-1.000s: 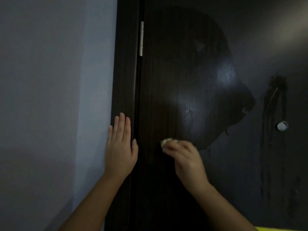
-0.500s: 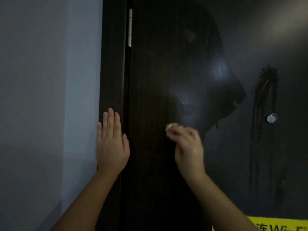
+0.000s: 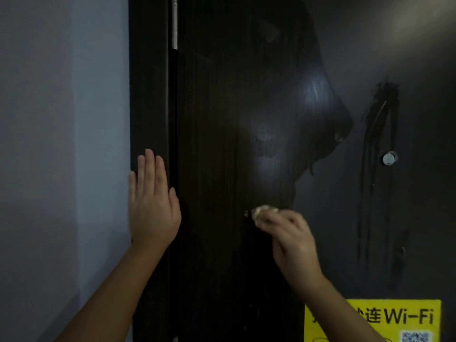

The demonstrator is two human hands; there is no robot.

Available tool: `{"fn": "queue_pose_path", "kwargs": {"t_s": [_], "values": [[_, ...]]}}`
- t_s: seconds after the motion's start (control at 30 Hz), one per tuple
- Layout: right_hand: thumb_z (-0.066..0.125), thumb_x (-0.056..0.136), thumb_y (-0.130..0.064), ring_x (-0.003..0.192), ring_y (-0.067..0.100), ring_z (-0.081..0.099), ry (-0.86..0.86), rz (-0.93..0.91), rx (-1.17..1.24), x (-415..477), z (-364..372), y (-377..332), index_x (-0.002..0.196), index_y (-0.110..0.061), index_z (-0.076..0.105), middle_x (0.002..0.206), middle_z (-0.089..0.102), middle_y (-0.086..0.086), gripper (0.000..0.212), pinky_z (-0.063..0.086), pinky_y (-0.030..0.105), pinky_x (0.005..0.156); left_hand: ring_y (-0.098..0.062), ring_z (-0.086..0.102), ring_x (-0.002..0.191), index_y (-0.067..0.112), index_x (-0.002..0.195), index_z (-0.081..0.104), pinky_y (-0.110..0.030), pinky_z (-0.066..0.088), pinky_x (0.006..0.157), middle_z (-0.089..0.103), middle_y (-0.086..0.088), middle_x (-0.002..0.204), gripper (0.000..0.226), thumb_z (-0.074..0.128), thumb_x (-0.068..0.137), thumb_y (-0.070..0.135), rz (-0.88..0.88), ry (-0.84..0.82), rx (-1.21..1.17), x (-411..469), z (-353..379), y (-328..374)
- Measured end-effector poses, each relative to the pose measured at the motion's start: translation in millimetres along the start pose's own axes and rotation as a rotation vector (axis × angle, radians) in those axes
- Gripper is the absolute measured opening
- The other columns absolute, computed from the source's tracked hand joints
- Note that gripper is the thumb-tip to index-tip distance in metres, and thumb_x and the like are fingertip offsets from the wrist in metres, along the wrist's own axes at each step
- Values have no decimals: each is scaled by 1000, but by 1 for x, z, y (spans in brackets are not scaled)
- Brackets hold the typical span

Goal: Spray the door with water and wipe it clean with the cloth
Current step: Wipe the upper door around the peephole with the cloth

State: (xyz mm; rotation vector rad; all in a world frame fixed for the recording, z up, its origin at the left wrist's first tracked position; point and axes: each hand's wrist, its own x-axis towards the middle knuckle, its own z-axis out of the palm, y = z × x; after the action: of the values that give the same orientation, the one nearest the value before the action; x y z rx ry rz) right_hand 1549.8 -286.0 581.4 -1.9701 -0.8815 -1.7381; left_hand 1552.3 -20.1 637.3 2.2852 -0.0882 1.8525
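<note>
Wiping: we see the right hand (image 3: 292, 239) pressing a small wad of pale cloth (image 3: 264, 212) against the dark door (image 3: 222, 144), low in the wet patch.
Right hand: its fingers are curled round the cloth and bunch it, so only a pale end shows past the fingertips.
Left hand: we find the left hand (image 3: 153, 206) spread flat, fingers straight and close together, the palm lying on the door frame (image 3: 148, 82) beside the hinge gap.
Cloth: it touches the door to the right of the left hand, with a bare strip of wood between them.
Speck: we notice a tiny pale speck (image 3: 246, 213) on the door just left of the cloth.
Sticker: a yellow Wi-Fi sticker (image 3: 399, 319) with a QR code sits at the lower right of the door, partly behind the right forearm.
Door: a darker wet patch with shiny smears covers the middle, and dark drip streaks (image 3: 381, 149) run down farther right.
Peephole: a small round metal fitting (image 3: 388, 159) sits beside the streaks.
Hinge: a silver hinge (image 3: 174, 23) stands at the top, between frame and door.
Wall: a pale grey wall (image 3: 61, 144) fills the left.
</note>
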Motion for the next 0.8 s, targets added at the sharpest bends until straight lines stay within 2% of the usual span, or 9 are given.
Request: {"fn": "queue_pose_path", "kwargs": {"t_s": [0.1, 0.2, 0.27, 0.33, 0.4, 0.57, 0.7, 0.8], "values": [[50, 80, 0, 101, 17, 51, 112, 174, 27, 25, 9, -9, 98, -10, 73, 114, 67, -2, 31, 43, 26, 92, -23, 0, 148, 5, 151, 6, -40, 1, 120, 3, -12, 160, 65, 31, 94, 21, -2, 6, -1, 0, 1, 2], [50, 84, -5, 104, 17, 52, -41, 39, 22, -12, 21, -25, 103, -15, 73, 118, 66, -5, 31, 45, 31, 88, -22, -1, 148, 5, 151, 5, -41, 1, 120, 2, -12, 160, 65, 33, 94, 20, 3, -2, -10, -1, -1, 1], [54, 82, -2, 103, 16, 53, -56, -13, 13, -26, 10, -15, 104, -16, 72, 119, 65, -8, 32, 47, 35, 83, -22, -1, 148, 5, 151, 4, -41, 1, 121, 1, -12, 160, 65, 33, 95, 19, 9, 1, -11, -1, 0, 0], [57, 75, 7, 101, 18, 52, 35, 62, 2, -4, 5, -4, 101, -14, 73, 117, 64, -8, 37, 47, 34, 85, -23, -1, 148, 5, 151, 4, -42, 2, 120, 1, -12, 160, 65, 32, 94, 20, 6, 9, -9, -1, 1, 1], [58, 75, 10, 102, 18, 51, 121, 163, 28, 27, 9, -8, 99, -10, 73, 115, 66, -3, 34, 46, 31, 89, -23, -1, 148, 5, 151, 4, -43, 2, 120, 2, -12, 160, 65, 32, 94, 19, -3, 10, -3, -1, 2, 2], [50, 82, -7, 102, 16, 50, 10, 75, 15, 18, 18, -25, 102, -14, 73, 118, 66, -5, 31, 48, 37, 84, -24, -1, 148, 4, 151, 7, -44, 3, 120, 3, -14, 160, 64, 32, 94, 19, 2, 7, -4, 0, 0, 2], [56, 81, -2, 101, 17, 51, 94, 146, 25, 71, 17, -23, 102, -12, 73, 117, 67, -4, 28, 50, 39, 82, -25, 0, 148, 2, 151, 8, -45, 4, 120, 4, -15, 160, 64, 34, 94, 18, 7, 13, -7, 0, 1, 2], [53, 84, -5, 104, 17, 50, 37, 133, 25, 40, 22, -29, 104, -13, 72, 120, 65, -3, 29, 50, 40, 84, -24, 0, 148, 2, 151, 8, -44, 3, 120, 4, -14, 160, 65, 34, 94, 18, 8, 17, -13, 0, 1, 1]]}}
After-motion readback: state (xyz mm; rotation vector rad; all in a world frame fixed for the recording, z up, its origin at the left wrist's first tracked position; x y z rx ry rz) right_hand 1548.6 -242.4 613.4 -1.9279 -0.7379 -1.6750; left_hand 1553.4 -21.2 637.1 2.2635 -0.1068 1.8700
